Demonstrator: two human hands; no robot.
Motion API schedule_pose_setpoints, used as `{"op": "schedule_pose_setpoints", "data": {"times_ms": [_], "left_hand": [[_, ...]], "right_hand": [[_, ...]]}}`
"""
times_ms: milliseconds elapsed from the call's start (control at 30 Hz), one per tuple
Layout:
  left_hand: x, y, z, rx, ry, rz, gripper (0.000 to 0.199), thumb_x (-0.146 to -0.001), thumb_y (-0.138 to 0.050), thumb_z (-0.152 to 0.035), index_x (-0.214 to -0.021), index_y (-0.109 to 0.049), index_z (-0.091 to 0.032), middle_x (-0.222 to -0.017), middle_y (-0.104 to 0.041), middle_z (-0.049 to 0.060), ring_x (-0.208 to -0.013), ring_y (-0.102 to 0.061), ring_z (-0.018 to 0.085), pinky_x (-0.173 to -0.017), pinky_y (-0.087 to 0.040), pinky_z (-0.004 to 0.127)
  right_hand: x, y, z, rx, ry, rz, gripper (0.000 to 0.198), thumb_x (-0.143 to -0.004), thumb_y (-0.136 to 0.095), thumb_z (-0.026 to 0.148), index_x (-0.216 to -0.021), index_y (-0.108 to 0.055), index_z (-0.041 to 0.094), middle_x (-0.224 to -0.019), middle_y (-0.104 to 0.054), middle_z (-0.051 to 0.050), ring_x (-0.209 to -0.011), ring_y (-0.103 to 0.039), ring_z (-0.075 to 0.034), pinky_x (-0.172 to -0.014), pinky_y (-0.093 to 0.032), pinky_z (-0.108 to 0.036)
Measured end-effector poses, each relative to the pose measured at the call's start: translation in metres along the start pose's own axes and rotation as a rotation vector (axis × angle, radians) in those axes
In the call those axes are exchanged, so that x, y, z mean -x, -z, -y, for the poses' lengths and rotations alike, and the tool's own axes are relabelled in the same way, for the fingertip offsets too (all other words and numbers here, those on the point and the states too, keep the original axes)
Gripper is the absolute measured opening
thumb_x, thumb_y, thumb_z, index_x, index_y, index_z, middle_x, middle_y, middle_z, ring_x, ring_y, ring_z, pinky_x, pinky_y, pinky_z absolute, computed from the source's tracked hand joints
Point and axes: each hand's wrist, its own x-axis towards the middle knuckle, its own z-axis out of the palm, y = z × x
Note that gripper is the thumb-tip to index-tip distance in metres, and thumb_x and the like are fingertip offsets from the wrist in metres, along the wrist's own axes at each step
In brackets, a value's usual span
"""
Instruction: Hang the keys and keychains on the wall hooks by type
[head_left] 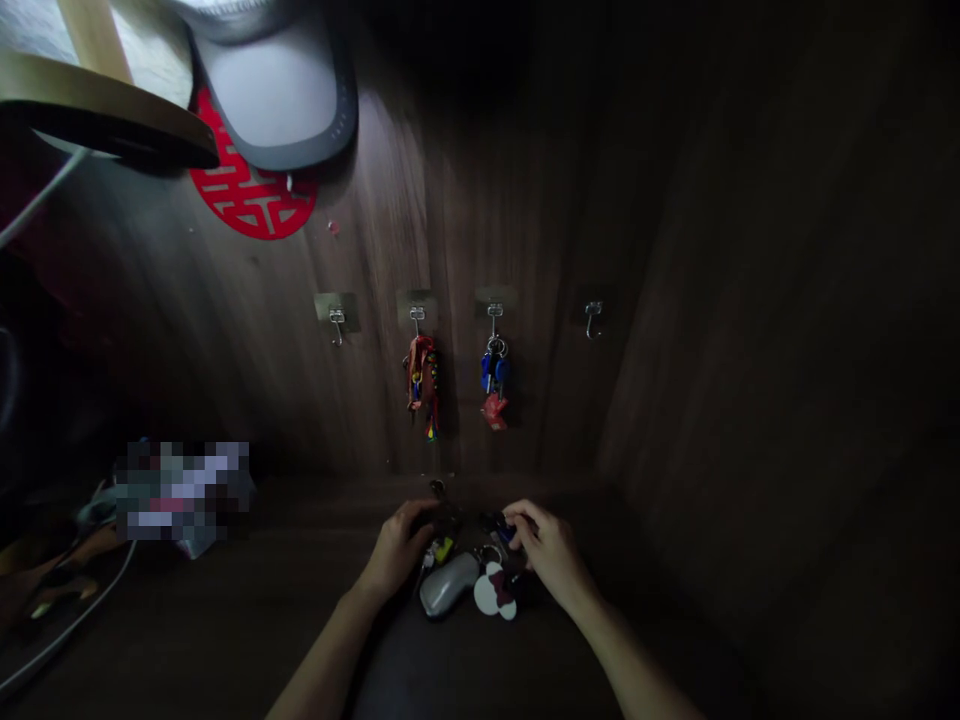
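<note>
Low in the middle, my left hand (397, 552) has its fingers curled around the edge of a bunch of keys with a yellow-green tag (444, 549); the dark makes the exact grip hard to see. Opposite it, my right hand (546, 550) pinches dark and blue keys (504, 530) between thumb and fingers. A metal key ring (490, 553) shows between the hands. Nearest to me lie a silver-grey, rounded case-like piece (450, 585) and a white mouse-head charm with a dark red bow (491, 592).
Above, a red-brown keychain bunch (421, 375) and blue keys with a red charm (494, 375) hang from wall hooks. A left hook (337, 325) and a right hook (593, 320) flank them. A cap (274, 90) hangs upper left; a white cable (82, 620) runs lower left.
</note>
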Motion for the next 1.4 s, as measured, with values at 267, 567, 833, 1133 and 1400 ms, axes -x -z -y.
{"op": "schedule_pose_setpoints", "data": {"times_ms": [267,567,833,1133,1400], "left_hand": [[0.008,0.028,0.017,-0.197,-0.064,-0.010,0.032,-0.073,-0.045,-0.006,-0.090,-0.067,-0.023,-0.093,-0.069,0.004,-0.092,-0.062,0.020,-0.085,-0.047,0.033],[0.015,0.004,-0.021,-0.422,-0.222,-0.046,0.022,-0.084,-0.045,-0.021,-0.093,-0.066,-0.024,-0.093,-0.063,0.006,-0.091,-0.057,0.022,-0.088,-0.043,0.039],[0.015,-0.025,-0.032,-0.614,-0.054,-0.046,0.012,-0.078,-0.057,-0.026,-0.082,-0.067,-0.022,-0.091,-0.059,0.007,-0.093,-0.054,0.026,-0.083,-0.043,0.041],[0.016,-0.016,-0.022,-0.217,-0.075,-0.130,0.012,-0.077,-0.052,-0.023,-0.072,-0.063,-0.022,-0.078,-0.064,0.002,-0.081,-0.059,0.020,-0.088,-0.039,0.039],[0.007,0.008,-0.024,0.840,0.294,-0.344,0.019,-0.069,-0.063,-0.035,-0.067,-0.054,-0.018,-0.070,-0.064,0.000,-0.066,-0.061,0.015,-0.061,-0.047,0.023]], "right_hand": [[0.000,-0.001,0.003,0.187,0.237,-0.042,0.023,-0.082,-0.039,0.019,-0.077,-0.061,0.023,-0.079,-0.065,-0.003,-0.076,-0.064,-0.018,-0.070,-0.050,-0.028],[0.001,-0.006,0.002,0.281,0.236,-0.005,0.026,-0.084,-0.037,0.016,-0.082,-0.061,0.024,-0.083,-0.065,-0.002,-0.078,-0.063,-0.017,-0.074,-0.048,-0.028],[0.002,-0.009,0.003,0.360,0.235,-0.003,0.026,-0.083,-0.037,0.015,-0.082,-0.062,0.024,-0.083,-0.065,-0.001,-0.076,-0.063,-0.016,-0.071,-0.047,-0.026],[0.003,-0.009,0.003,0.299,0.253,-0.005,0.025,-0.083,-0.039,0.018,-0.080,-0.062,0.025,-0.081,-0.066,-0.001,-0.075,-0.064,-0.016,-0.071,-0.048,-0.026],[0.000,-0.010,-0.002,0.278,0.251,-0.002,0.023,-0.084,-0.039,0.021,-0.079,-0.061,0.025,-0.080,-0.066,-0.001,-0.075,-0.064,-0.016,-0.072,-0.049,-0.026]]}}
